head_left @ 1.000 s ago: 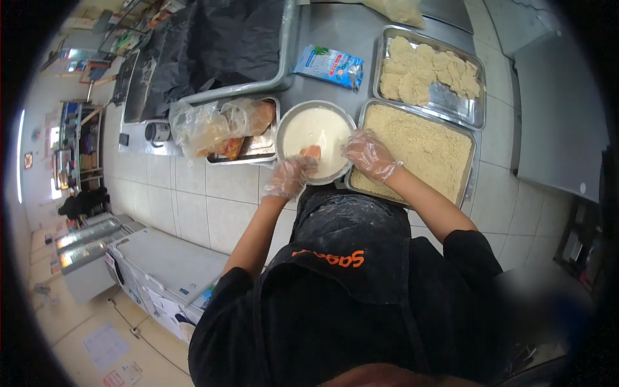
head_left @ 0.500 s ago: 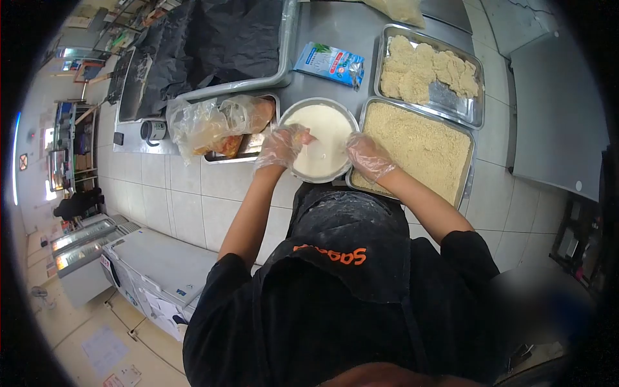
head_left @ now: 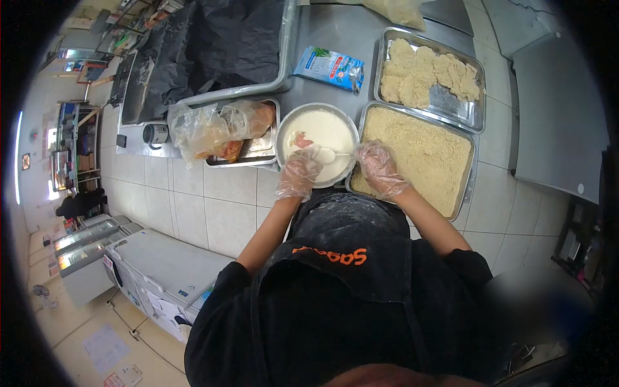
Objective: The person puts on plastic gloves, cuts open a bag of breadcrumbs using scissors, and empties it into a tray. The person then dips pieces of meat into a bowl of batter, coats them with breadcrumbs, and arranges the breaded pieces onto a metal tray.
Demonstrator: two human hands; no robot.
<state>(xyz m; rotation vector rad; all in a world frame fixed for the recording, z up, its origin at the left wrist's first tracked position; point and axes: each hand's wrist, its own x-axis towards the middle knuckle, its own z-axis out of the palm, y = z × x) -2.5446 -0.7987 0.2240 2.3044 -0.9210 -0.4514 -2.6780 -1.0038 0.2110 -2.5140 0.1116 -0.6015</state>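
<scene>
A round metal bowl holds creamy white batter, and a piece of raw meat lies partly sunk in it. My right hand, in a clear plastic glove, pinches the handle of a spoon at the bowl's right rim. The spoon's head, coated white, is over the batter. My left hand, gloved as well, is over the bowl's near-left rim, its fingertips close beside the spoon's head. It holds nothing that I can see; whether it touches the spoon is unclear.
Right of the bowl stands a tray of pale crumbs, with a tray of coated pieces behind. At left are a tray with bagged meat and a large black-lined tray. A blue packet lies behind the bowl.
My left hand has let go of the meat in the batter and moved nearer to me and right. My right hand has shifted slightly right and nearer to me; the spoon is now visible, raised.
</scene>
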